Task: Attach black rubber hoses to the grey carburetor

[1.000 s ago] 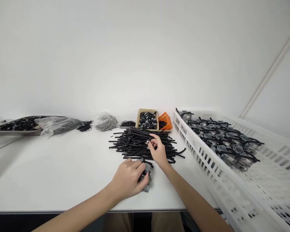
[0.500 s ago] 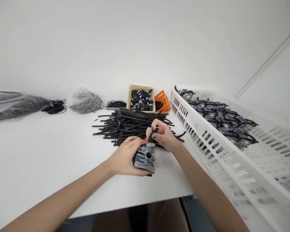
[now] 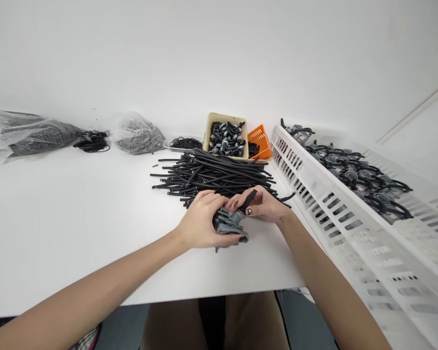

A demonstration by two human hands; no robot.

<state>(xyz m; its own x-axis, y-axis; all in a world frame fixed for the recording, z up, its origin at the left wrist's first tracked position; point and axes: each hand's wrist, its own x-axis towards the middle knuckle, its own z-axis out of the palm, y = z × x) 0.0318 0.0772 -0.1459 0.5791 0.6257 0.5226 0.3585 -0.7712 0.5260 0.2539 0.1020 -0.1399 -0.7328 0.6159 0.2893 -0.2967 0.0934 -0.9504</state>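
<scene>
My left hand (image 3: 201, 221) is wrapped round a grey metal carburetor (image 3: 230, 226), its thumb along the near side. The carburetor is held tilted just over the white table, partly hidden by my fingers. From its upper right end sticks a short black rubber boot (image 3: 249, 200). My right hand (image 3: 269, 206) pinches this boot between thumb and fingers, right beside the metal body. Behind both hands lies a heap of black rubber hoses (image 3: 215, 172).
A cream bin (image 3: 208, 141) of black and metal parts stands behind the hoses, beside an orange basket (image 3: 263, 143). Clear bags (image 3: 140, 136) of small grey parts lie back left. A large white crate (image 3: 328, 199) holding several carburetors occupies the right.
The carburetor has been turned and tilted, so its round opening no longer faces me. The black boot now leans to the right. The whole view has shifted slightly.
</scene>
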